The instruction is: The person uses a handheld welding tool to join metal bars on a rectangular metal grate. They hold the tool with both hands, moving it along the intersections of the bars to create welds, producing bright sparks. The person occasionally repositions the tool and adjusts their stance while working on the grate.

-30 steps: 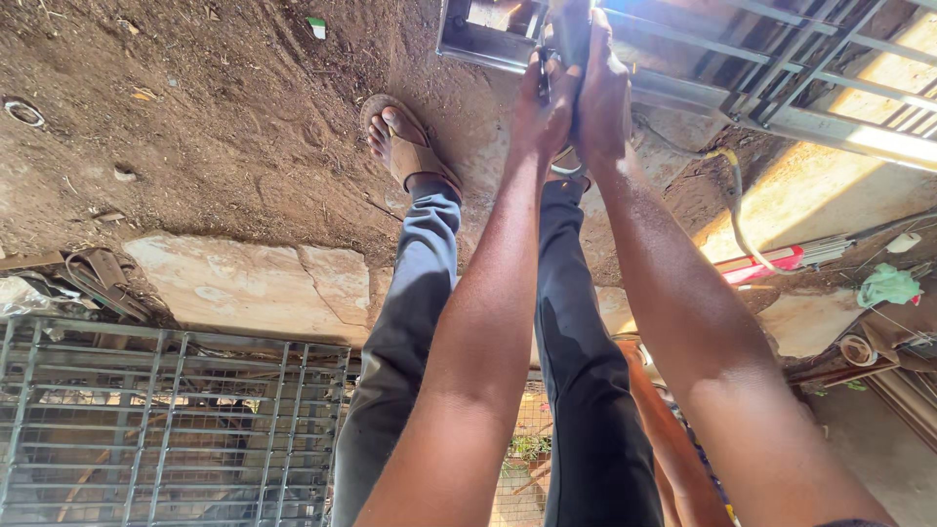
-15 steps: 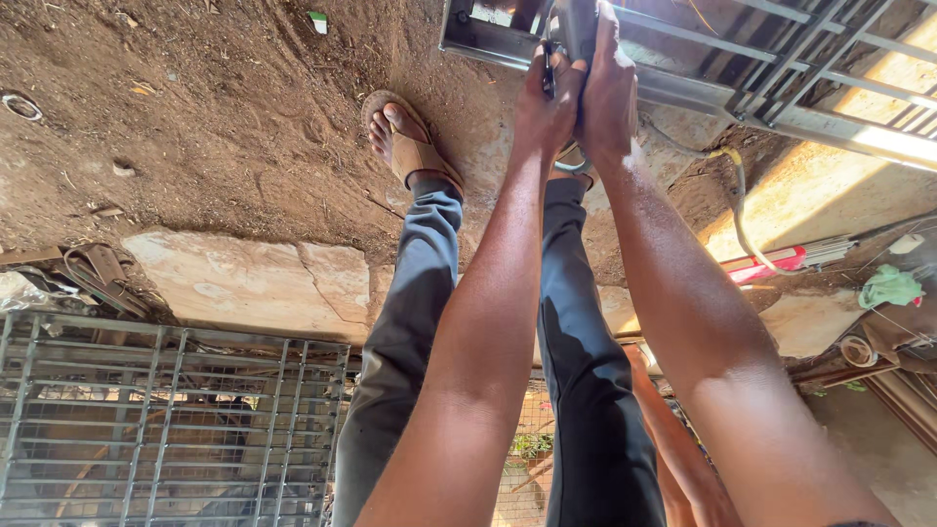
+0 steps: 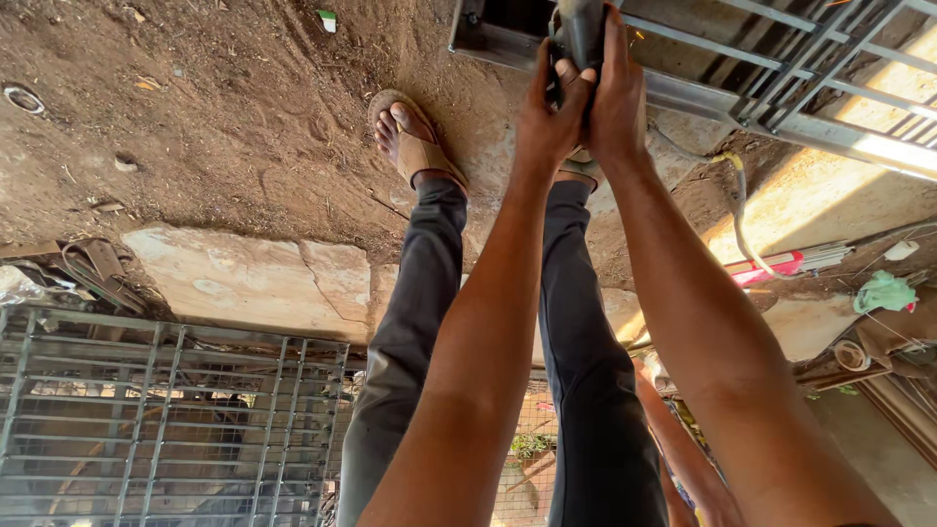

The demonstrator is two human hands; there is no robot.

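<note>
dark tool (image 3: 583, 29) cut off, perhaps a grinder

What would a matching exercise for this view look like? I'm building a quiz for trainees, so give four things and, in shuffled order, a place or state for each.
Things:
1. dark tool
2. sandal
3. green cloth
4. metal grille

Places or states:
A. lower left of the view
B. worn, standing on the dirt ground
C. gripped by the left hand and the right hand
D. near the right edge, beside a pink object

Pairs: 1-C, 2-B, 3-D, 4-A
</note>
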